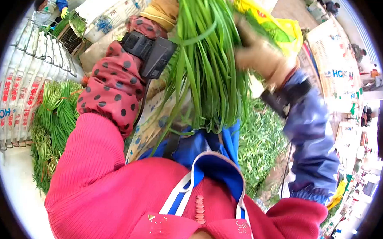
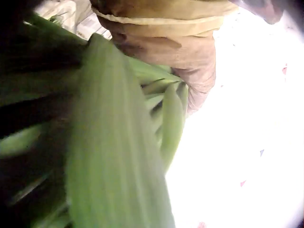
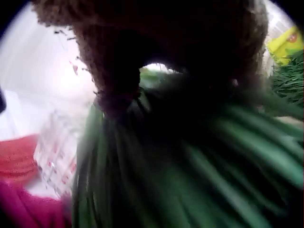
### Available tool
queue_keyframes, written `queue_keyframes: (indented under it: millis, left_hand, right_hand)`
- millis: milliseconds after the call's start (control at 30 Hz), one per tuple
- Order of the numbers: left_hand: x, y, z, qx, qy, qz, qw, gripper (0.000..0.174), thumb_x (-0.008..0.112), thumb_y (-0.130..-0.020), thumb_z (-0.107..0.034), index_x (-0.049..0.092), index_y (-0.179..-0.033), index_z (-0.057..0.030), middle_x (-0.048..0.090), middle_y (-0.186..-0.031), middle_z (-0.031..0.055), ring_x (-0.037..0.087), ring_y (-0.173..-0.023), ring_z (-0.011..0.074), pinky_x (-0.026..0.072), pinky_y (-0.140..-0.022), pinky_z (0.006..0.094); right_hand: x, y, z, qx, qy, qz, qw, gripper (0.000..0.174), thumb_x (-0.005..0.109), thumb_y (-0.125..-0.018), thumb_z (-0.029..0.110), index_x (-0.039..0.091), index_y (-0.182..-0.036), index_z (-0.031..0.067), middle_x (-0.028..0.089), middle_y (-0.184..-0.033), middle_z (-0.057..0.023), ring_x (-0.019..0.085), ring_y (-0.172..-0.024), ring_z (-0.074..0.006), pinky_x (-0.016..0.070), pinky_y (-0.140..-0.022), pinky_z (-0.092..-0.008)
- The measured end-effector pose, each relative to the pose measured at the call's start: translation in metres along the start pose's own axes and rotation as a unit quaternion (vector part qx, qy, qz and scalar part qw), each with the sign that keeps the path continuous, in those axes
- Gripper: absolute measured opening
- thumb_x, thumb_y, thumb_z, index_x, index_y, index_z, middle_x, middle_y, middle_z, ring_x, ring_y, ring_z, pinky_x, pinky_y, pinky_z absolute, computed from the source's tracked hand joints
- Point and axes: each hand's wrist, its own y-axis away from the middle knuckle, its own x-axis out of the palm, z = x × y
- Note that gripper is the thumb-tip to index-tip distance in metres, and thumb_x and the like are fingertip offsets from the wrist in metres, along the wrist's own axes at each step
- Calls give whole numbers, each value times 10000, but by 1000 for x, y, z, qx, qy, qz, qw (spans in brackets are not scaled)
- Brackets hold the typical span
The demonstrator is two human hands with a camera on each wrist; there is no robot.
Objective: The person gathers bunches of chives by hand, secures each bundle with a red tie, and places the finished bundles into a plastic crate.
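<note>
A thick bunch of long, flat green chives (image 1: 210, 65) hangs in front of the person's chest, its leaf ends drooping toward the blue apron (image 1: 199, 143). At the top left, the gloved left hand (image 1: 163, 11) grips the bunch near the frame's upper edge. Broad leaves fill much of the left wrist view, with the tan glove (image 2: 175, 52) wrapped against them. The gloved right hand (image 1: 263, 54), blurred, is at the bunch's right side. In the right wrist view its dark glove (image 3: 109, 61) has thumb and fingers curled about the leaves (image 3: 166, 166).
Bundled greens (image 1: 58, 119) lie at the left beside a white crate-like stack (image 1: 26, 88) with red print. Loose leaves (image 1: 260, 143) are heaped at the lower right. A yellow bag (image 1: 289, 32) is beyond the right hand. Another person (image 1: 50, 7) is at the far left.
</note>
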Motion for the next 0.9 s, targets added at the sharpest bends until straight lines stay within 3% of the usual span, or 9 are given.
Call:
queue_keyframes:
  millis: [33,167,267,367,467,567,700,800,900]
  left_hand:
    - [-20,-10,2,11,38,5,999,286,549,-946,-145,652,-1120,56,716,-993,128,692,-918,211,563,-821,317]
    - [-52,-25,-36,-48,232,-118,964,310,573,-935,-185,651,-1111,58,707,-969,140,696,-818,235,581,-759,337]
    - [-58,-32,-77,-41,90,-164,981,292,633,-899,-143,655,-1111,56,704,-954,142,698,-796,221,588,-696,314]
    - [-36,-37,-101,17,3,-213,977,259,740,-818,-123,644,-1024,3,672,-842,84,669,-740,216,558,-668,307]
    - [-41,-59,-88,207,-257,-164,929,282,755,-785,-144,622,-1002,-23,648,-827,52,604,-751,191,510,-691,324]
    - [-16,-61,-89,215,-337,-152,904,300,763,-767,-136,620,-1001,-17,651,-840,43,592,-752,169,501,-699,318]
    - [1,-61,-90,233,-174,-167,942,258,742,-784,-130,648,-988,-3,673,-854,71,631,-762,192,521,-689,319]
    - [-43,-72,-74,437,-641,-180,605,254,740,-785,-139,645,-973,3,669,-845,78,626,-747,199,516,-666,323]
    - [-51,-62,-83,138,-177,-258,940,241,726,-776,-136,646,-957,2,657,-821,86,618,-725,201,504,-637,331]
  right_hand:
    - [33,0,-28,-35,200,-115,972,899,713,-803,351,234,-1545,184,538,-1372,-230,526,-1286,-309,402,-1085,-378]
    - [-7,38,5,139,130,215,958,1015,713,-768,314,88,-1565,246,587,-1275,-279,565,-1220,-365,453,-1010,-431]
    - [-26,32,-45,237,265,98,930,870,749,-731,395,400,-1445,40,594,-1273,-261,574,-1196,-385,442,-1021,-392]
    - [-48,22,-39,63,212,-164,961,830,780,-746,260,394,-1441,23,527,-1373,-237,536,-1260,-335,443,-1018,-373]
    - [-50,0,37,-63,-184,-202,960,929,799,-717,209,309,-1486,34,481,-1414,-234,505,-1287,-352,437,-1035,-387]
    - [-24,-29,85,-191,-164,-290,923,912,750,-808,456,289,-1494,71,389,-1480,-259,387,-1360,-417,448,-1017,-520]
    - [-1,-43,111,6,-40,-254,966,955,802,-705,183,282,-1499,82,483,-1402,-251,495,-1273,-356,482,-956,-410]
    - [18,-40,83,0,66,-216,974,1031,814,-677,151,227,-1520,68,461,-1421,-239,508,-1263,-364,458,-1008,-399]
    - [30,-45,22,45,230,-120,965,1100,821,-651,166,174,-1534,65,401,-1476,-234,477,-1299,-384,433,-1064,-397]
